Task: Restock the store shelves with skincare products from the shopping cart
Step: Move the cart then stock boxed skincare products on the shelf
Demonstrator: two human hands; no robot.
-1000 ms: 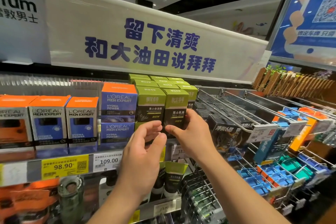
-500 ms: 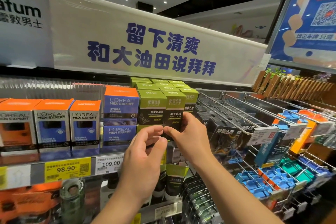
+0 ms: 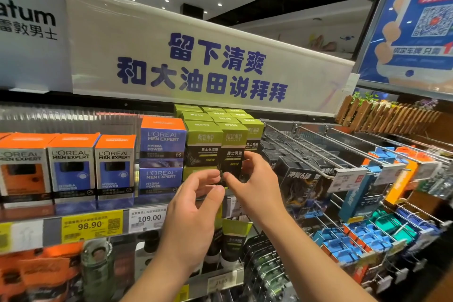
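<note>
Green-and-black skincare boxes stand in rows on the shelf (image 3: pixel 31 230), just right of centre. My right hand (image 3: pixel 255 186) grips the front lotion box (image 3: pixel 234 144), thumb on its lower left edge and fingers round its right side. The box stands upright in line with its neighbours. My left hand (image 3: pixel 193 216) hovers just in front, fingers loosely curved, its fingertips at the bottom of the neighbouring green cream box (image 3: pixel 203 144). Nothing shows between the left thumb and fingers. The shopping cart is out of view.
Blue and orange L'Oreal boxes (image 3: pixel 161 140) fill the shelf to the left, above yellow and white price tags (image 3: pixel 90 224). Wire peg hooks (image 3: pixel 318 149) with black boxes (image 3: pixel 301 179) and blue packs jut out on the right. Green tubes (image 3: pixel 235 235) hang on the lower shelf.
My left fingertips have closed in on my right thumb at the foot of the green boxes. My right hand has kept its hold on the front lotion box.
</note>
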